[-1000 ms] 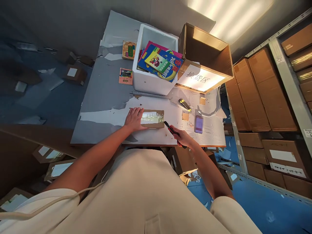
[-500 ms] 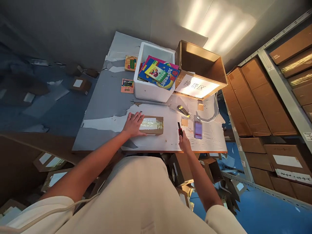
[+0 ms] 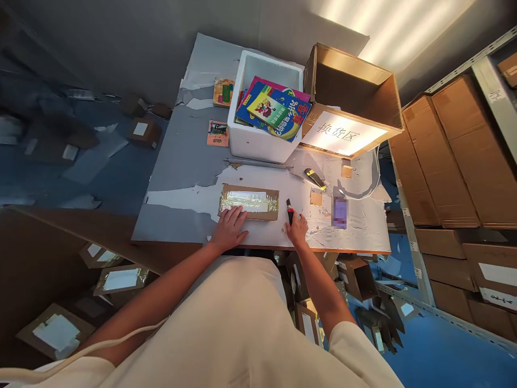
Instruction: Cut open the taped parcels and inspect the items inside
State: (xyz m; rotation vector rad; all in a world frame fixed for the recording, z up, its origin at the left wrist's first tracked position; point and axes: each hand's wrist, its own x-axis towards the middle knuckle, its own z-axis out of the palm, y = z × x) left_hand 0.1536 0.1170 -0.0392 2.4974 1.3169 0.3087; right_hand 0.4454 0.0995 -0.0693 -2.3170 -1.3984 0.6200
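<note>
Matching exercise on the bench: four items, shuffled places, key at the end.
1. taped carton
2. picture books
3. yellow-and-black cutter
4. red-and-black cutter

A. at the right hand
B. at the left hand
C. piled at the top of the white bin
D. lying on the table, beyond the reach of neither but touched by no hand

Pairs: 1-B, 2-C, 3-D, 4-A
</note>
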